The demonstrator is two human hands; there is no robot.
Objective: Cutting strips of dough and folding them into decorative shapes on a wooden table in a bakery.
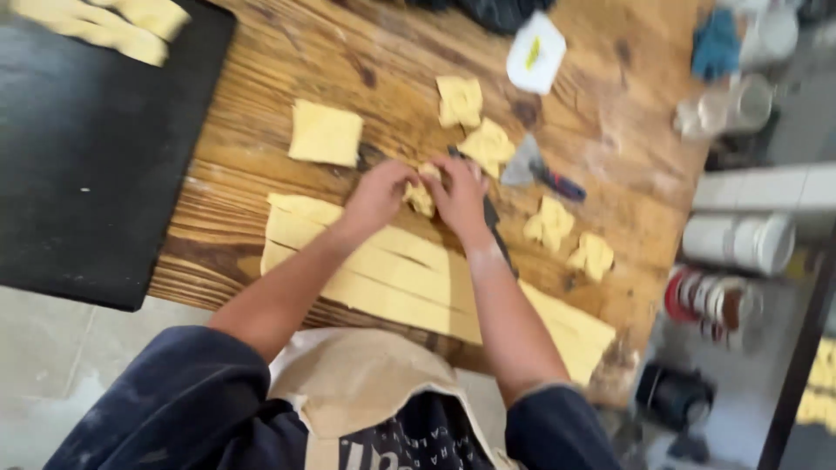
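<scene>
Both my hands meet over the middle of a wooden table [261, 78]. My left hand [376, 196] and my right hand [460, 197] pinch a small piece of yellow dough [420, 196] between their fingers. Under my forearms lies a sheet of yellow dough cut into long strips [383, 278]. A flat dough square [324, 132] lies to the left. Folded dough pieces lie beyond and to the right: one [459, 100], another [488, 145], two more [549, 224] [592, 255]. A metal scraper with a dark handle [533, 165] rests right of my hands.
A black tray [78, 157] with dough pieces [104, 26] sits at the left. A white packet [535, 52] lies at the far edge. Jars and white containers [740, 239] stand on shelves at the right. I wear a tan apron [366, 383].
</scene>
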